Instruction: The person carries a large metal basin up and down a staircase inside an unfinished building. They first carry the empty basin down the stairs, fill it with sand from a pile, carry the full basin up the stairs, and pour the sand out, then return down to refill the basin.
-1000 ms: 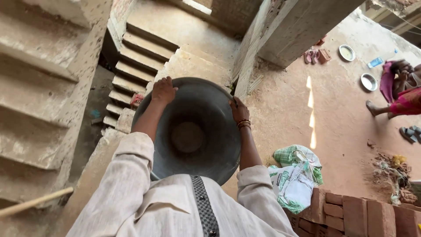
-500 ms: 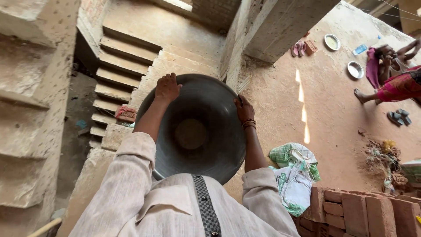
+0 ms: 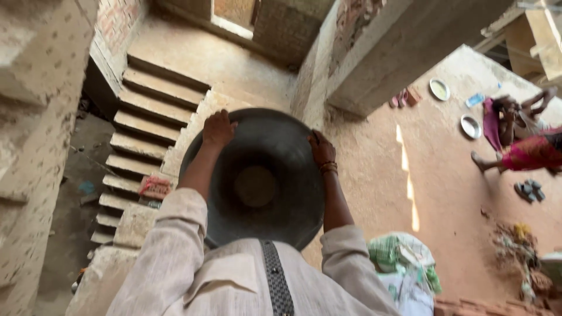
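Both hands up on the big round dark metal pan (image 3: pixel 257 181), held out front w/ its hollow facing the camera: left hand (image 3: pixel 218 129) fingers curled over the far-left rim, right hand (image 3: pixel 321 149) w/ bangles gripping the far-right rim. Concrete stairs (image 3: pixel 146 117) drop away far left; green-and-white sack (image 3: pixel 404 269) sits near right; two round metal plates (image 3: pixel 439 89) lie far right by seated people (image 3: pixel 521 134).

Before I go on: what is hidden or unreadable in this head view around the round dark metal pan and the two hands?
- Round dark metal pan: its near rim and underside are hidden by the pale shirt.
- Left hand and right hand: fingertips curl over the rim, out of sight.
- Concrete stairs: lower steps are covered by the pan and left sleeve.
- Green and white sacks: cut off by the bottom edge.
- Seated person: cut off at the right edge.
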